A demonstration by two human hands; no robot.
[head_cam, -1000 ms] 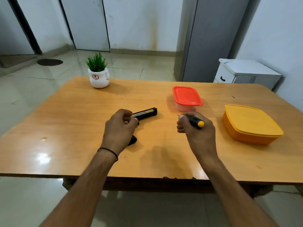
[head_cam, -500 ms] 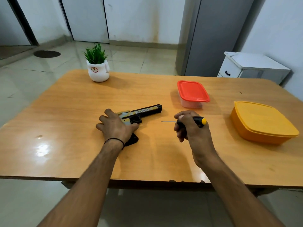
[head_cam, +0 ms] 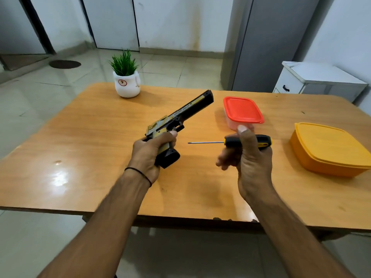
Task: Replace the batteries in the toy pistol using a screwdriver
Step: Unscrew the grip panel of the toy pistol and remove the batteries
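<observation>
Toy pistol [head_cam: 186, 111] first: where are you keeping it?

I'm holding it up off the counter [head_cam: 90, 137] in my left grip [head_cam: 152, 151], fingers wrapping the handle and barrel slanting up and away toward the right. My right grip [head_cam: 251, 157] is closing round the screwdriver [head_cam: 228, 141], thumb lying over its black-and-yellow handle. The shaft is pointing level at the left grip, and the tip is hanging apart from the pistol.

Which step are you working on?

I'm judging it as the setup: I'm bringing tool and pistol together. No screw is being touched, and I'm seeing no cover open.

What is the next move asking of you?

I'm expecting to turn the pistol until the battery cover's screw is facing the tip. I'm not seeing that cover from here. Then I'm seating the tip square in the screw head and pressing while turning, so it isn't slipping out.

Anything crowding you?

A red-lidded box [head_cam: 243, 110] is sitting on the counter just beyond my right grip, and an orange box [head_cam: 329, 149] is lying to its right. A potted plant [head_cam: 126, 85] is standing well beyond my left grip. Nothing is lying between tip and pistol. Both boxes are shut, so I'm unable to tell whether spare batteries are waiting inside.
</observation>
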